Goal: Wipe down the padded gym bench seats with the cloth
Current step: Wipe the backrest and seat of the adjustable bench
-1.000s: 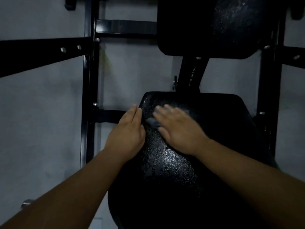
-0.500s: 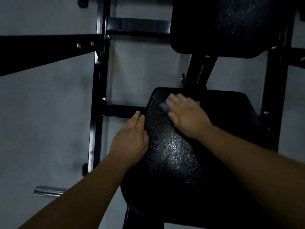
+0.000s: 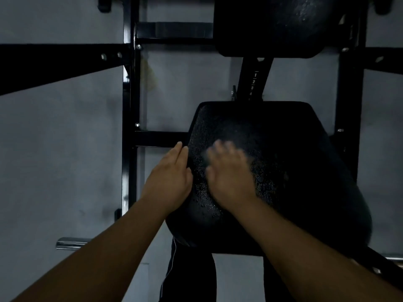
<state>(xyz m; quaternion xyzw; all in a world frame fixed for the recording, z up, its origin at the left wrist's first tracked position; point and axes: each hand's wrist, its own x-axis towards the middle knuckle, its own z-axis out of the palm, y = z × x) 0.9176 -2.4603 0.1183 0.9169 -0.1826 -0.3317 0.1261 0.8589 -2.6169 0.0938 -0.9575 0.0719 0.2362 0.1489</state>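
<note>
Checking in from the remote feed, the lighting is awful, so bear with me.

Both hands are on the seat pad (image 3: 283, 171), the big black cushion filling the centre-right of the frame. The left hand (image 3: 170, 179) lies flat with its fingers straight and together, resting on the pad's left edge. It isn't gripping anything, and I'd guess it's just bracing.

The right hand (image 3: 231, 177) is just beside it on the pad's left half, palm down with the fingers stretched out. It's motion-blurred, which reads to me as mid-swipe. The cloth (image 3: 206, 156) only shows as a pale grey smudge poking out at the left of those fingers, so it's pressed under the flat hand rather than bunched in a fist. I can't tell whether the thumb is pinching a corner.

As for progress, the patch of pad around the hands is beaded with droplets, so I'd say that part is wetted but not wiped off. The right side and near end of the pad are too dark to judge.

The back pad (image 3: 279, 25) at the top of the frame has a speckled sheen on its upper right and no hand near it. My read is that we're partway through the first cushion, with that one left to do.
</note>
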